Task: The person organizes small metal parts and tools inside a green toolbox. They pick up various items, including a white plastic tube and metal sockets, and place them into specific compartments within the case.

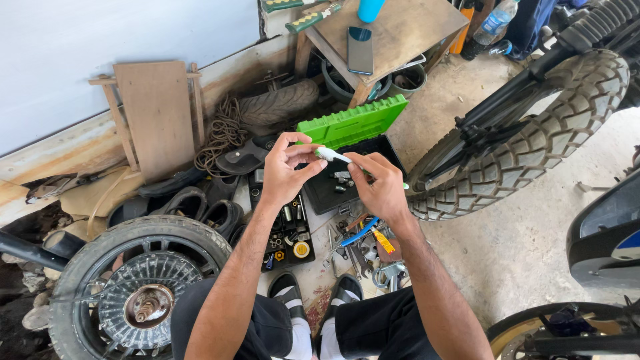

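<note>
My left hand [285, 168] and my right hand [380, 187] meet in front of me over an open green tool case [353, 123]. Between them is a slim white-and-green tool [331, 156], like a small screwdriver. My right hand grips its handle; a green tip shows past the palm. My left thumb and fingers pinch the white front end. Under my hands lie a black socket set tray [288, 237] and loose wrenches and tools [363, 243] on the floor. My sandalled feet [313, 293] are below.
A loose wheel with a brake hub [137, 293] lies at lower left. A motorcycle's knobby front tyre [533, 140] stands at right. A wooden stool [393, 33] with a phone [360, 50] is at the top. Rope, an old tyre and shoes lie by the wall.
</note>
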